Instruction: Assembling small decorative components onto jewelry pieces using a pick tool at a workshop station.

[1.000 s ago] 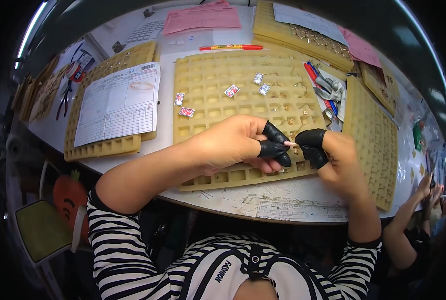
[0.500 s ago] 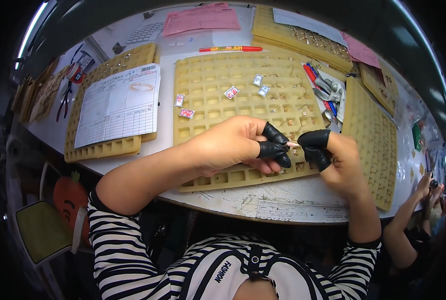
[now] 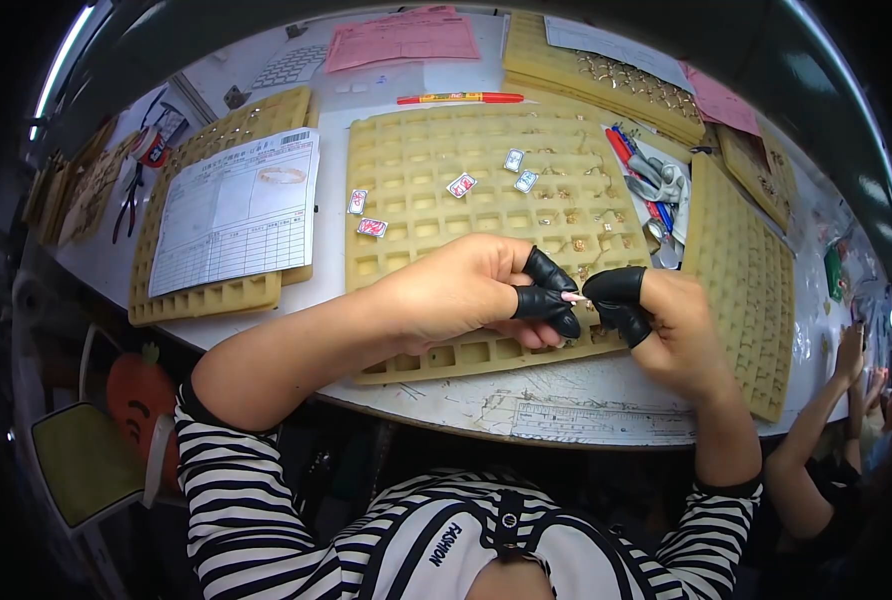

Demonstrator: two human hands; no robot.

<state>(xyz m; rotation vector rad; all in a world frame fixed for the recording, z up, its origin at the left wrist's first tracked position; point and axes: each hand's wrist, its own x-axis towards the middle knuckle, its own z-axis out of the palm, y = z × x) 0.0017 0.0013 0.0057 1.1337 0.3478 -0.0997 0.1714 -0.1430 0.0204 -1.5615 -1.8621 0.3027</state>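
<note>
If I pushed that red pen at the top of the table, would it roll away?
Probably a little. The pen looks round, thin and light, and it lies flat on bare table, so a sideways nudge would likely roll it. The yellow tray just below it would probably stop it going that way. It looks stiff, so it shouldn't bend.

- Left hand curled, black-capped fingertips pinched together.
- Right hand faces it, capped fingertips nearly touching the left's.
</note>
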